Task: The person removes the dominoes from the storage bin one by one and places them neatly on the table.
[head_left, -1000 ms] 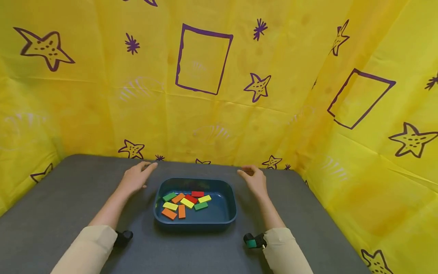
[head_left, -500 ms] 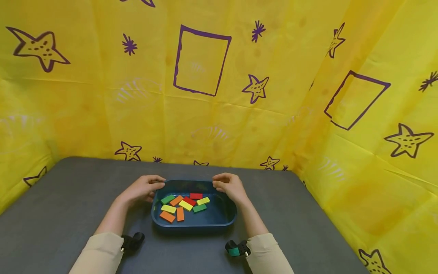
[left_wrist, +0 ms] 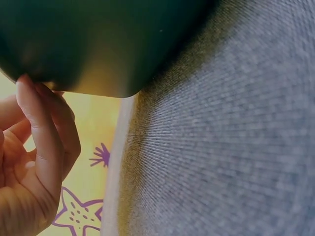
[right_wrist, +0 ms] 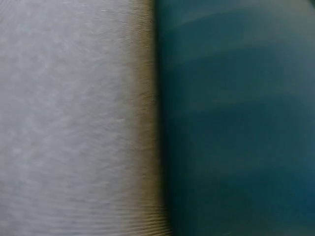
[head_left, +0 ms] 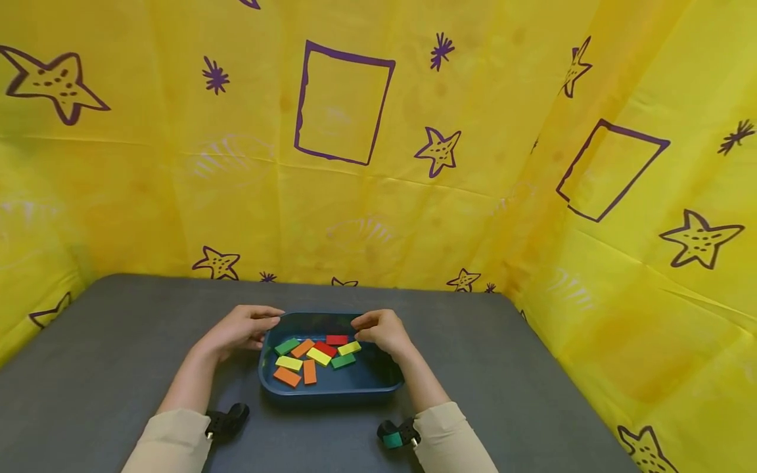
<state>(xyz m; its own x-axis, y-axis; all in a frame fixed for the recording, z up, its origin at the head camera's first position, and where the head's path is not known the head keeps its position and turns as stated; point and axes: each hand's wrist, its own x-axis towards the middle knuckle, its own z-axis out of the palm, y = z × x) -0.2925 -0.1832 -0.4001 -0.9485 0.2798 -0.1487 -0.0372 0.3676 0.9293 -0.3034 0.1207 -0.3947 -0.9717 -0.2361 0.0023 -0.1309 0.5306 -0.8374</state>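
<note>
A dark blue plastic box (head_left: 331, 395) stands on the table with several flat blocks in it. My left hand (head_left: 239, 328) holds the box's far left corner, thumb at the rim; in the left wrist view its fingers (left_wrist: 44, 142) touch the box edge. Over the far right part of the box hangs my right hand (head_left: 383, 332), fingers bent and apparently holding nothing. Its fingertips are close to a yellow block (head_left: 349, 349) and a red block (head_left: 337, 339). A green block (head_left: 343, 361) lies just nearer. The right wrist view shows only the box wall (right_wrist: 236, 123) and table.
More blocks lie toward the box's left side, among them an orange block (head_left: 287, 376) and a green block (head_left: 286, 347). The grey table (head_left: 148, 315) runs back to a yellow curtain (head_left: 236, 197) with purple drawings. A strapped camera (head_left: 227, 422) sits at the left wrist.
Both hands came in from beside the box; the left took hold of its far left corner. The right reached the far rim, then moved left over the inside. The blocks stayed put.
</note>
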